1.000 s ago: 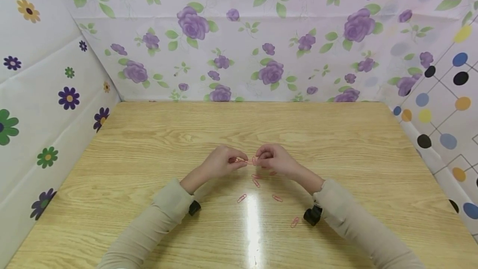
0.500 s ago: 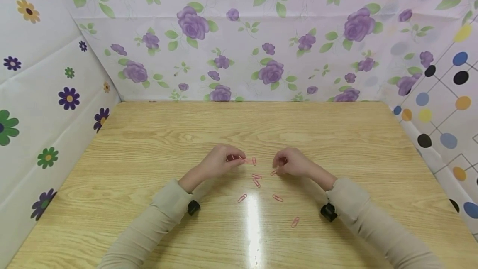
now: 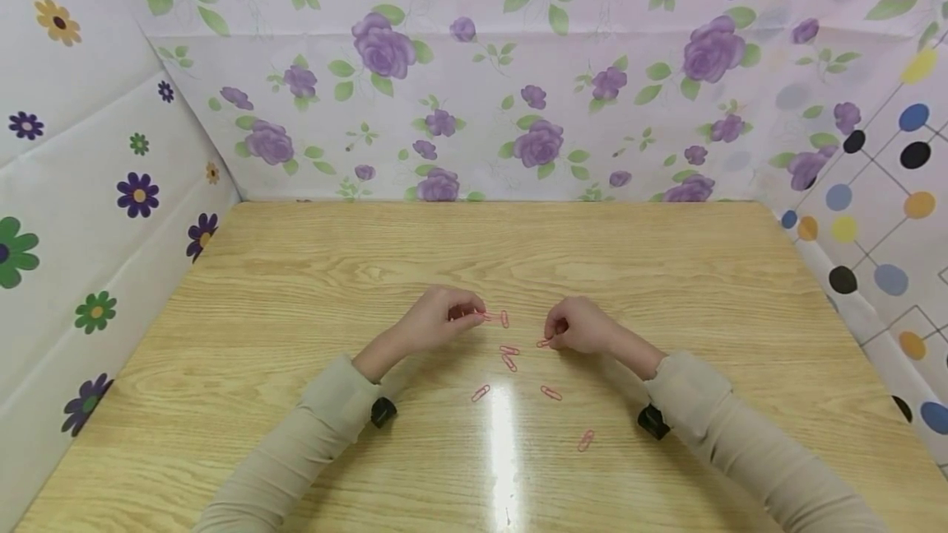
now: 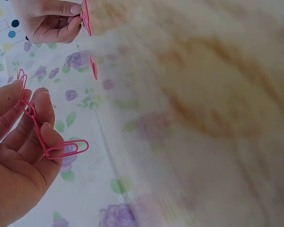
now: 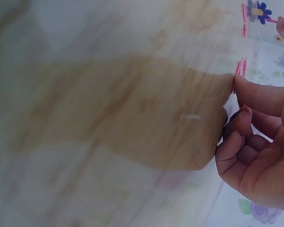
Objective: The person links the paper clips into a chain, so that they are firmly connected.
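Note:
My left hand (image 3: 439, 321) pinches a short chain of linked pink paper clips (image 4: 39, 130) just above the table. In the left wrist view the chain runs across the curled fingers, and its last clip sticks out past them. To the right, my right hand (image 3: 585, 326) is low over the table, with thumb and fingertips at one end of a single pink paper clip (image 3: 544, 344). Its other fingers are curled in. Between the hands lie two paper clips (image 3: 509, 362) close together.
Nearer the front, more loose pink paper clips lie apart: one at left (image 3: 480, 393), one at right (image 3: 551, 392) and one further right (image 3: 586, 440). The wooden table (image 3: 333, 253) meets flowered cloth walls (image 3: 474, 113) at the back and sides.
My right hand has let go of the chain's end clip and moved right and down to a loose paper clip. The left hand stays nearly in place, holding the chain.

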The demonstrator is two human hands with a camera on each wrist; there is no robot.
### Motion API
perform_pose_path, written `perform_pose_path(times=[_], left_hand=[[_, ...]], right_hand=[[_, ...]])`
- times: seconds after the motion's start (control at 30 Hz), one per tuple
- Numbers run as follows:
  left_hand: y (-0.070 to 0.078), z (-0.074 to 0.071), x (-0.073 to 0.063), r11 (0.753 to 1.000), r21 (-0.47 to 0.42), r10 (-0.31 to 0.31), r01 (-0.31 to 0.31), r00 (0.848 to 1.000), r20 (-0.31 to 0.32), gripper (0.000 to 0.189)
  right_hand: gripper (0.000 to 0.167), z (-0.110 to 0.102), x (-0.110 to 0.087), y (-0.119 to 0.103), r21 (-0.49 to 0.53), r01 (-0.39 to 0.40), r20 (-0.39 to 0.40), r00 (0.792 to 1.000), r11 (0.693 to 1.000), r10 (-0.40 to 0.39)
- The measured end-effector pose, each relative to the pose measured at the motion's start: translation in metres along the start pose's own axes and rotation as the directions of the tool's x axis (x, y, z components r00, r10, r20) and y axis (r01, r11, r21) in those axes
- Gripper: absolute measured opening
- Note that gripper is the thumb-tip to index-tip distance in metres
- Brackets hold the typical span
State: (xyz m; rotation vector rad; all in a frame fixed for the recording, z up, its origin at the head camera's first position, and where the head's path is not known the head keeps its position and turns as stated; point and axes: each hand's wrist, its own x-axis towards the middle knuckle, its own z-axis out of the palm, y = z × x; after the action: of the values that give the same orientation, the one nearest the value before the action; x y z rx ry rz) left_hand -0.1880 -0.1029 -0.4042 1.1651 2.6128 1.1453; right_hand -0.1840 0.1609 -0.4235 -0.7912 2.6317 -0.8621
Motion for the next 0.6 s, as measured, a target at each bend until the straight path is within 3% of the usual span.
perform_pose_path(times=[0.17, 0.6], left_hand=[[0.0009, 0.0003, -0.0002, 1.0, -0.008, -0.007, 0.007, 1.0, 0.01, 0.009], [0.0012, 0.0012, -0.0006, 0.999, -0.043, -0.019, 0.019, 1.0, 0.005, 0.009]], right_hand=[[0.014, 0.0011, -0.0011, -0.0002, -0.021, 0.008, 0.001, 1.0, 1.0, -0.008], [0.013, -0.0026, -0.0042, -0.0025, 0.053, 0.004, -0.035, 0.999, 0.999, -0.002]])
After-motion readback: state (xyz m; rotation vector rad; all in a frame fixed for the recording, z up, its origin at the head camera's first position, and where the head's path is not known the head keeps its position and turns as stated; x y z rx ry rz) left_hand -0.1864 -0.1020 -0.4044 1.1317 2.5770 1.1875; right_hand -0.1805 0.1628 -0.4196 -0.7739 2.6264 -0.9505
